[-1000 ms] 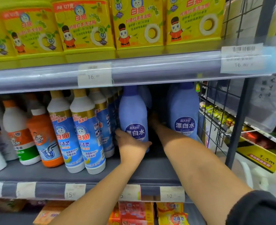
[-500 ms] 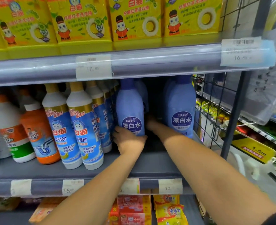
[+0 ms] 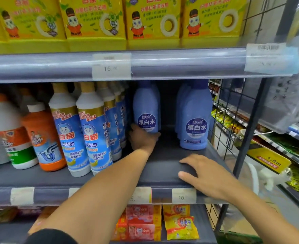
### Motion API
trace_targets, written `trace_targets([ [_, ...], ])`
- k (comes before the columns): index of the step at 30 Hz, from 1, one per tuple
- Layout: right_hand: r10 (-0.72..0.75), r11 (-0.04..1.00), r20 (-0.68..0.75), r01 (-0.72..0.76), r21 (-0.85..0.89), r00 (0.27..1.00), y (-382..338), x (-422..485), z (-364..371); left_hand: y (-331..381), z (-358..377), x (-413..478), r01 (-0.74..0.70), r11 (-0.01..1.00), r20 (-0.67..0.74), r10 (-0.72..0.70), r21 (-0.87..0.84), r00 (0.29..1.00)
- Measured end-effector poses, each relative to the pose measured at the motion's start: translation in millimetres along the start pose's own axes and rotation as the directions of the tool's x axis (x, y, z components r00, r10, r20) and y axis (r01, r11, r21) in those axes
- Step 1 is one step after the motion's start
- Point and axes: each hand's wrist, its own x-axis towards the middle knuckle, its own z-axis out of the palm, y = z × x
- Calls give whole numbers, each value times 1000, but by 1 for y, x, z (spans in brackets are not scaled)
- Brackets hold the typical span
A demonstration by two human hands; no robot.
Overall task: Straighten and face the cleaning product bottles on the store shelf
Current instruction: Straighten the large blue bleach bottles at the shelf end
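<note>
A person's left hand [image 3: 142, 138] is holding a blue bleach bottle [image 3: 146, 110] on the middle shelf [image 3: 162, 166] of a store rack, the grip closing around the bottle's foot with the thumb on one side and the fingers on the other. The bottle is standing upright, set back from the shelf's front edge, its round dark label facing out. To the right of that bottle, across a bare strip of shelf, a second blue bottle [image 3: 195, 118] is standing nearer the front, label also facing out, with more of its kind lining up behind. In front and to the right of the held bottle, the right hand [image 3: 206, 176] is lying flat on the shelf's front edge, its grip open, fingers spread and holding nothing. Just left of the held bottle, white-and-blue cleaner bottles [image 3: 92, 131] are crowding together in rows, and farther left an orange bottle [image 3: 45, 138] is standing. Above the held bottle, yellow boxes [image 3: 96, 20] are filling the upper shelf over a price tag [image 3: 111, 66] reading 16. Below it, red and yellow packets [image 3: 180, 224] are sitting on the lower shelf.
</note>
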Motion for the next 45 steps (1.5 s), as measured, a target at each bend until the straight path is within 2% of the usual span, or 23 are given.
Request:
trace_targets([
  [2, -35, 992, -61, 27, -122, 998, 6, -8, 3, 0, 4, 5, 5, 1000, 10, -5, -22, 1000],
  [4, -41, 985, -91, 25, -168, 995, 12, -12, 4, 1, 7, 10, 19, 1000, 16, -18, -19, 1000],
  [16, -30, 987, -101, 14, -159, 994, 19, -13, 13, 2, 19, 26, 13, 999, 7, -13, 29, 1000],
  [18, -33, 986, -105, 15, -165, 994, 19, -13, 12, 1, 20, 26, 43, 997, 46, -46, 69, 998],
  [21, -49, 988, -101, 34, -148, 994, 18, -14, 11, 3, 22, 26, 183, 982, 91, -187, 56, 978],
  [23, -51, 998, -110, 46, -52, 993, 20, -12, 8, 10, 23, 16, 287, 958, 23, -286, -15, 958],
  [25, 12, 986, -176, 17, 166, 984, 22, -9, 4, 20, 27, -2, 283, 957, -38, -285, -60, 958],
  [26, 69, 962, -221, -7, 272, 973, 22, -6, 2, 25, 31, -10, 225, 970, -14, -227, -95, 974],
  [28, 183, 912, -307, -45, 407, 934, 26, 0, 1, 37, 38, -28, 43, 980, 121, -20, -195, 992],
  [30, 301, 862, -348, -97, 497, 888, 30, 4, 3, 44, 45, -43, -94, 965, 272, 162, -245, 948],
  [31, 351, 839, -354, -123, 531, 867, 33, 5, 3, 47, 49, -49, -121, 960, 336, 205, -254, 920],
  [33, 419, 797, -352, -154, 584, 837, 37, 6, 4, 51, 57, -57, -113, 958, 394, 213, -262, 894],
  [40, 553, 606, -266, -163, 779, 790, 42, 23, -9, 57, 67, -62, -95, 957, 365, 196, -275, 910],
  [45, 678, 457, -237, -146, 878, 696, 43, 58, -24, 57, 58, -61, -91, 949, 406, 214, -302, 889],
])
